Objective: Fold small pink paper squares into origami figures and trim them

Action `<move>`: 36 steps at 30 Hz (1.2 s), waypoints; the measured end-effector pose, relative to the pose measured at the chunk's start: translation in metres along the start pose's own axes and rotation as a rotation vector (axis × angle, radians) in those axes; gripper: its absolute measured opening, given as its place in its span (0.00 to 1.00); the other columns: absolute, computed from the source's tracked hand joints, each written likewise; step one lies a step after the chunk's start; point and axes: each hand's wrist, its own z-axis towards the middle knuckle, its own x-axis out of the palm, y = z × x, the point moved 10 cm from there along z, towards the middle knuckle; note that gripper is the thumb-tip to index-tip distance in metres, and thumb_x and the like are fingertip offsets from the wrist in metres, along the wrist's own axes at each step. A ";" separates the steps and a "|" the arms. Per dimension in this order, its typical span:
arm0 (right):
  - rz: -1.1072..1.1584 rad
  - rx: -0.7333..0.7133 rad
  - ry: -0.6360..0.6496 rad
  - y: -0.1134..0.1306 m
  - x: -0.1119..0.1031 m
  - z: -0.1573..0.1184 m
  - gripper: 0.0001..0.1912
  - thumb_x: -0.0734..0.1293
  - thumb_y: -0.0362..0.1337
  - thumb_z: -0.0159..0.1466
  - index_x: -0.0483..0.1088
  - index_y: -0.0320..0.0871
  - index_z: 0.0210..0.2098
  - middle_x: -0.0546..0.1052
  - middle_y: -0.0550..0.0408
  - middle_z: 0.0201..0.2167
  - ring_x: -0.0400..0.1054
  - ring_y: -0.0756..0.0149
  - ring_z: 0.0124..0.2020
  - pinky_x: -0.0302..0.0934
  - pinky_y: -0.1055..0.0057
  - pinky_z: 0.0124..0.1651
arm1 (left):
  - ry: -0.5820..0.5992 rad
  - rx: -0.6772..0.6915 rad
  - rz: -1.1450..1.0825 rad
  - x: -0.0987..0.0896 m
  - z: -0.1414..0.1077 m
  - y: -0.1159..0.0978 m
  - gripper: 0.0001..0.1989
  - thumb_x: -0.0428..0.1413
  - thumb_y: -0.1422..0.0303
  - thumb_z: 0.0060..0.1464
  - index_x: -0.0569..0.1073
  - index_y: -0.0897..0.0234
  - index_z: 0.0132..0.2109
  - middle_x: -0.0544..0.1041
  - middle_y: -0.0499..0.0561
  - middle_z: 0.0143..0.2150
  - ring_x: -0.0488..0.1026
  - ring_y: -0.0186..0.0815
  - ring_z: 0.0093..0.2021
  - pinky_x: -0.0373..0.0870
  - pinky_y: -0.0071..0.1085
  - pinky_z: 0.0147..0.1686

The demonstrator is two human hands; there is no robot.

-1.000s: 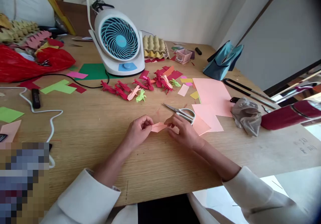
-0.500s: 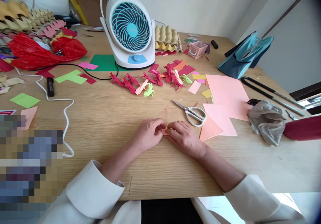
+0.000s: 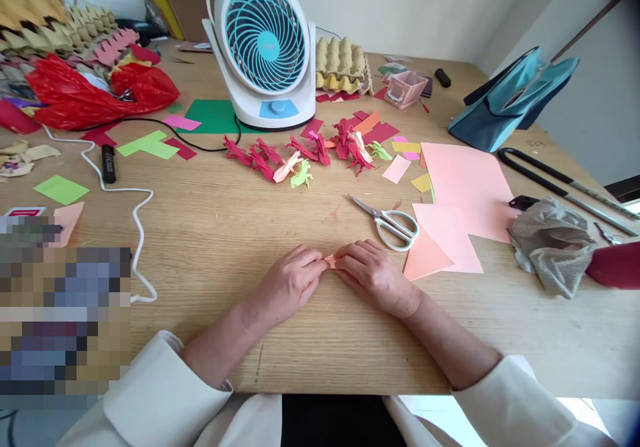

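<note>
A small folded piece of orange paper [image 3: 331,261] shows between my two hands, close above the wooden table. My left hand [image 3: 290,280] pinches its left end, fingers pressed together. The fingers of my right hand [image 3: 373,275] are closed on its right end. Most of the paper is hidden by my fingers. White-handled scissors [image 3: 390,223] lie just beyond my right hand, blades pointing to the back left. Beside them is a folded orange paper triangle [image 3: 425,255], partly over pink sheets [image 3: 463,187].
Several folded paper figures [image 3: 300,157] lie in front of a white fan [image 3: 273,110]. At the left are a red bag [image 3: 65,97], a black marker [image 3: 109,164] and a white cord [image 3: 141,233]. A teal bag [image 3: 493,117] and crumpled grey plastic [image 3: 553,243] are at the right.
My left fingers have closed tighter and drawn slightly left, so more of the orange paper shows between my hands. The whole view has shifted a little.
</note>
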 end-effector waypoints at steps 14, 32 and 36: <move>0.073 0.077 0.022 -0.005 0.004 -0.001 0.09 0.61 0.33 0.70 0.73 0.41 0.39 0.76 0.49 0.39 0.67 0.63 0.39 0.61 0.64 0.44 | 0.045 -0.026 0.166 0.006 -0.002 -0.005 0.10 0.50 0.74 0.62 0.75 0.65 0.47 0.74 0.54 0.41 0.69 0.38 0.42 0.72 0.37 0.42; 0.290 0.227 0.000 -0.019 0.002 0.003 0.07 0.63 0.32 0.68 0.73 0.41 0.37 0.74 0.49 0.36 0.67 0.63 0.37 0.63 0.65 0.42 | -0.093 -0.316 -0.053 0.004 0.002 0.024 0.03 0.56 0.73 0.59 0.73 0.63 0.35 0.72 0.50 0.37 0.67 0.37 0.40 0.66 0.36 0.41; 0.362 0.278 -0.004 -0.023 0.002 0.004 0.05 0.64 0.31 0.67 0.73 0.41 0.35 0.72 0.51 0.35 0.67 0.66 0.35 0.62 0.68 0.38 | -0.097 -0.309 -0.031 0.004 0.001 0.023 0.04 0.55 0.72 0.60 0.72 0.63 0.36 0.72 0.50 0.37 0.67 0.37 0.39 0.65 0.36 0.41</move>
